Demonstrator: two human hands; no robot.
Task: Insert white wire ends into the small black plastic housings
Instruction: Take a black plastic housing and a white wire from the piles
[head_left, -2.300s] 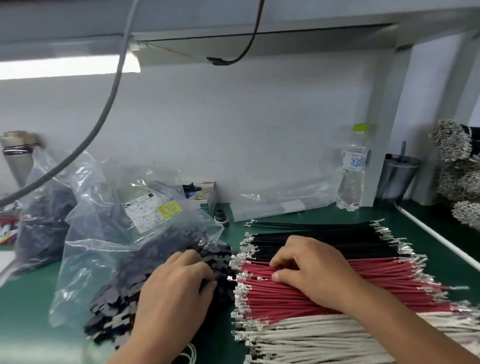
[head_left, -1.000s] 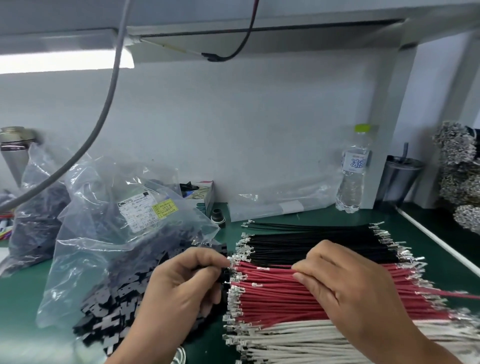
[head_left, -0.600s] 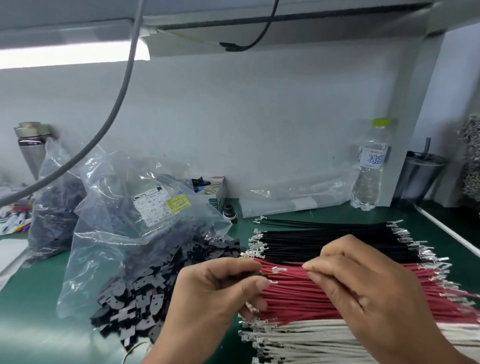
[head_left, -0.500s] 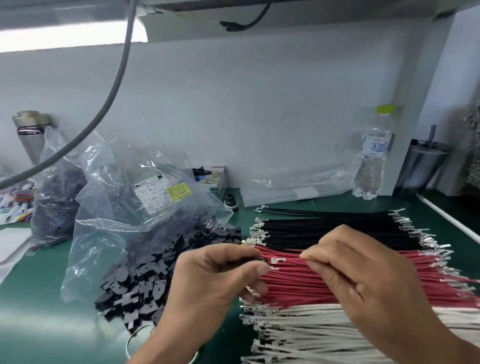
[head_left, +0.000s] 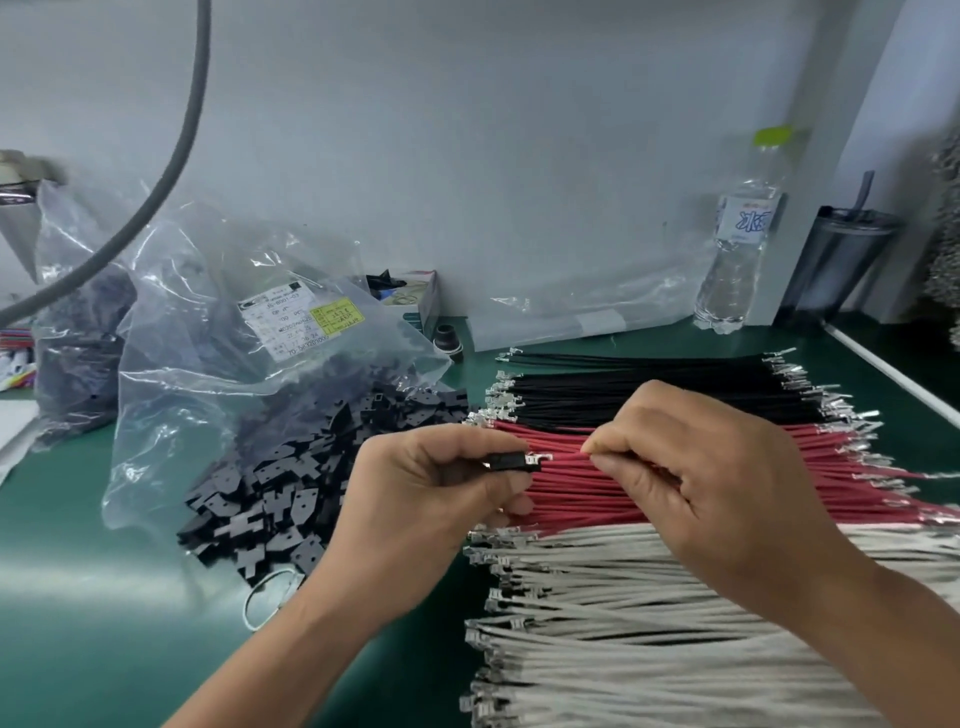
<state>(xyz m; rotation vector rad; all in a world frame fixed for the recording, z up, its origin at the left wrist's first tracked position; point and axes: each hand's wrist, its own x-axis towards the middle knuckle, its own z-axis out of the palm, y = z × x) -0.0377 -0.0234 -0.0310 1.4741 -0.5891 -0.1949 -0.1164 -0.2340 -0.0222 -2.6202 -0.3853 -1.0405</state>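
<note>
Head view: the left hand (head_left: 415, 483) pinches a small black housing (head_left: 506, 461) with its opening facing the right hand (head_left: 691, 467), which pinches a red wire (head_left: 563, 458) just behind its metal tip, apparently to steady insertion; the tip sits at the housing mouth. The white wires (head_left: 675, 649) lie untouched below both hands; spare housings (head_left: 291, 493) spill from a bag (head_left: 218, 364) left of the left hand, within reach.

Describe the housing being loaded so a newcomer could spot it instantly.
Start at the red wires, the middle band between the black and white ones. At their left end the left hand pinches one small black housing. Unlike the loose housings spilling from the bag, it is held up.
</note>
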